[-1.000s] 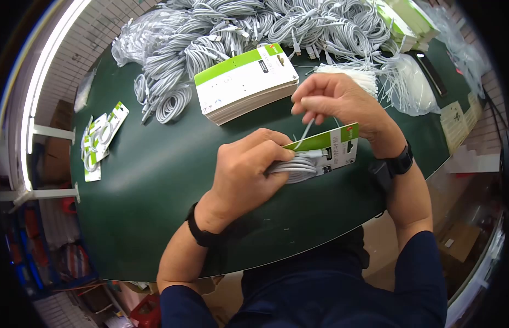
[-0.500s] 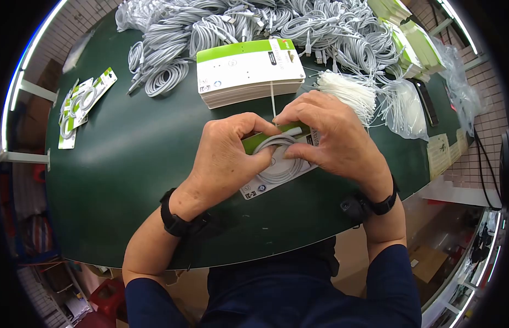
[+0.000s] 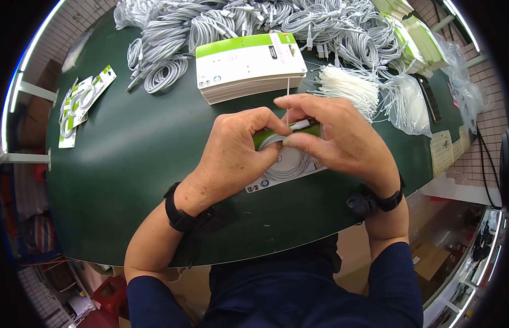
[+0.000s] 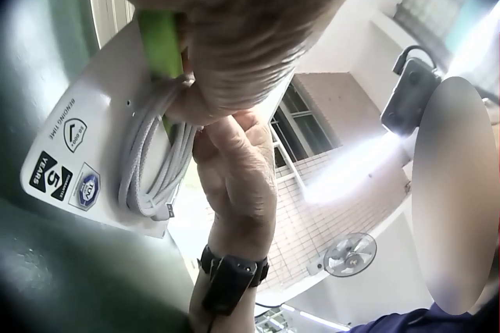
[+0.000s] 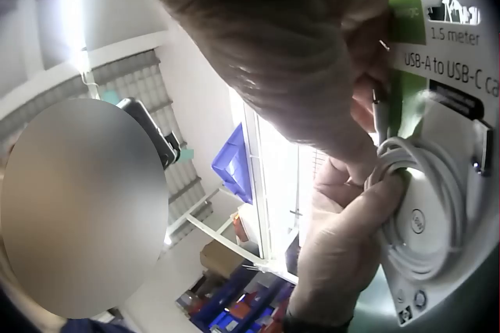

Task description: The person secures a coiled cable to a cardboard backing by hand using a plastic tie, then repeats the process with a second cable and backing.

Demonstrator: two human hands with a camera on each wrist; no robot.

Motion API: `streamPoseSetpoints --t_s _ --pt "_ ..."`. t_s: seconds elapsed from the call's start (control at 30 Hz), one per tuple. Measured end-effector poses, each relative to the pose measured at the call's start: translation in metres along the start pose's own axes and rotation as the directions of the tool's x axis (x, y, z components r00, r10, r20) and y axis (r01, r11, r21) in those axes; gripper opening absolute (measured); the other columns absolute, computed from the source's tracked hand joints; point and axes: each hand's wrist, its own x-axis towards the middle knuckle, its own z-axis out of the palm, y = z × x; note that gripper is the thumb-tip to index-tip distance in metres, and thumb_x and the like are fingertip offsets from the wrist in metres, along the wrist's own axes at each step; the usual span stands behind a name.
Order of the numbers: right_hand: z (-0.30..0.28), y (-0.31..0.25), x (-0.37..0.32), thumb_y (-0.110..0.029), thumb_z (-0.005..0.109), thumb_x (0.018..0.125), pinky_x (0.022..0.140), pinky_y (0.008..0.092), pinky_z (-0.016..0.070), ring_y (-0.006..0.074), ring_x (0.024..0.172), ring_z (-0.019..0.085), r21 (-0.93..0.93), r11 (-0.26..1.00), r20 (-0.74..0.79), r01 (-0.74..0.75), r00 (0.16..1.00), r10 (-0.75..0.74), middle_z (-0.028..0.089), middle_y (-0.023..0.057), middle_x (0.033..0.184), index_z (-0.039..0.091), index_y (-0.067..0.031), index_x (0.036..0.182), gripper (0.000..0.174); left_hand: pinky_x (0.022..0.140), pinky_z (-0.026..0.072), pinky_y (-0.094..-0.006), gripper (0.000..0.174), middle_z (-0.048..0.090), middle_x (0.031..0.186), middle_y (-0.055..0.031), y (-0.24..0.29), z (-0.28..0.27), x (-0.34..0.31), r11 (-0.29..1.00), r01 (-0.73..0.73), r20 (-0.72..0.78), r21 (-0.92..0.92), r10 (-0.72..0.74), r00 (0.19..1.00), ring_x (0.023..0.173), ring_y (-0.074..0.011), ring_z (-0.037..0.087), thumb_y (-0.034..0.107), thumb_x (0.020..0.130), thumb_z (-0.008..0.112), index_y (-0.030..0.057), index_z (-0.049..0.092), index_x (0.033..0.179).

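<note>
A light grey coiled USB cable [image 3: 287, 176] lies against a green-and-white packaging card [image 3: 255, 187]. My left hand [image 3: 230, 156] grips the coil and the card, its thumb in the loop, as the right wrist view shows. My right hand [image 3: 347, 139] is bent over the card's upper edge. Its thumb rests on the coil beside the left fingertips, and its curled fingers are around a thin white cable tie [image 3: 288, 86] that stands up from the card. Printed marks [image 4: 58, 177] show on the card in the left wrist view. Part of the coil is hidden under the fingers.
A stack of packaging cards [image 3: 249, 82] stands just beyond my hands. Behind it is a heap of coiled cables [image 3: 342, 27]. Loose white cable ties [image 3: 347, 90] and a plastic bag [image 3: 412, 109] lie to the right, near a dark phone [image 3: 429, 98]. Several carded cables [image 3: 82, 101] lie at left.
A second ago the right hand was raised off the card with the tie beside it. It came down onto the coil and card, which turned flatter; lately its index finger rose along the tie.
</note>
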Motion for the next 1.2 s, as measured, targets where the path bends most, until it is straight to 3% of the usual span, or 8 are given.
streamPoseSetpoints --t_s 0.03,0.13,0.43,0.63,0.83,0.93,1.13,1.2 --pt "-0.001 0.000 0.000 -0.016 0.084 0.085 0.086 0.0417 0.0593 0.0335 0.103 0.075 0.088 0.993 0.019 -0.079 0.997 0.078 0.077 0.0156 0.101 0.065 -0.0036 0.131 0.051 0.087 0.0595 -0.0282 0.018 0.079 0.096 -0.0097 0.001 0.000 0.001 1.000 -0.010 0.013 0.030 0.010 1.000 0.095 -0.0122 0.075 -0.008 0.083 0.075 -0.0034 0.073 0.100" --pt "0.003 0.001 0.000 -0.010 0.083 0.086 0.086 0.0393 0.0608 0.0337 0.105 0.076 0.150 0.988 -0.041 -0.030 0.998 0.036 0.076 0.0165 0.103 0.061 -0.0038 0.135 0.054 0.086 0.0593 -0.0284 0.017 0.079 0.096 -0.0104 -0.004 0.001 0.003 0.999 -0.032 -0.013 0.007 0.032 0.999 0.093 -0.0122 0.075 -0.008 0.082 0.074 -0.0031 0.073 0.098" --pt "0.015 0.005 -0.001 0.003 0.080 0.075 0.092 0.0440 0.0552 0.0336 0.102 0.070 -0.157 0.978 -0.063 0.138 0.987 -0.150 0.070 0.0119 0.107 0.062 -0.0063 0.130 0.059 0.093 0.0600 -0.0311 0.016 0.080 0.102 -0.0111 -0.006 0.009 0.001 1.000 -0.006 -0.100 -0.009 0.006 0.995 0.101 -0.0151 0.076 -0.007 0.084 0.076 -0.0029 0.073 0.099" --pt "0.009 0.006 -0.001 0.004 0.080 0.075 0.091 0.0427 0.0552 0.0330 0.103 0.069 -0.079 0.989 -0.058 0.125 0.990 -0.130 0.069 0.0118 0.108 0.064 -0.0065 0.126 0.054 0.094 0.0603 -0.0312 0.016 0.080 0.103 -0.0112 -0.005 0.011 0.004 0.989 -0.132 -0.166 -0.073 0.118 0.979 0.105 -0.0173 0.076 -0.004 0.086 0.079 -0.0030 0.073 0.101" --pt "0.009 0.005 -0.003 0.003 0.082 0.075 0.092 0.0429 0.0554 0.0314 0.102 0.070 -0.043 0.991 -0.087 0.125 0.988 -0.128 0.070 0.0100 0.107 0.064 -0.0081 0.128 0.058 0.092 0.0600 -0.0301 0.017 0.080 0.102 -0.0106 -0.001 0.006 0.002 0.997 -0.007 -0.076 -0.076 0.001 0.997 0.102 -0.0153 0.076 -0.002 0.088 0.080 -0.0031 0.072 0.103" --pt "0.007 0.003 -0.004 0.002 0.086 0.074 0.086 0.0353 0.0607 0.0254 0.096 0.074 0.007 0.994 -0.108 0.109 0.988 -0.107 0.073 0.0095 0.106 0.068 -0.0064 0.130 0.060 0.090 0.0599 -0.0296 0.016 0.080 0.104 -0.0113 0.000 0.006 0.002 0.998 0.008 -0.052 -0.055 -0.011 0.999 0.101 -0.0146 0.076 -0.002 0.089 0.079 -0.0032 0.072 0.103" --pt "0.006 0.006 -0.001 0.001 0.086 0.074 0.090 0.0409 0.0575 0.0287 0.098 0.073 -0.087 0.972 -0.113 0.220 0.967 -0.229 0.073 0.0072 0.103 0.066 -0.0107 0.131 0.062 0.090 0.0608 -0.0308 0.016 0.080 0.106 -0.0111 -0.006 0.013 0.003 0.972 -0.180 -0.204 -0.149 0.148 0.968 0.101 -0.0156 0.076 -0.003 0.088 0.079 -0.0020 0.074 0.103" --pt "0.009 0.012 0.000 0.000 0.086 0.074 0.090 0.0408 0.0570 0.0280 0.098 0.073 -0.032 0.982 -0.105 0.187 0.976 -0.189 0.073 0.0066 0.103 0.067 -0.0109 0.129 0.060 0.090 0.0608 -0.0309 0.017 0.080 0.105 -0.0107 -0.010 0.009 0.002 0.979 -0.186 -0.148 -0.084 0.173 0.974 0.100 -0.0157 0.076 -0.004 0.087 0.079 -0.0016 0.075 0.104"
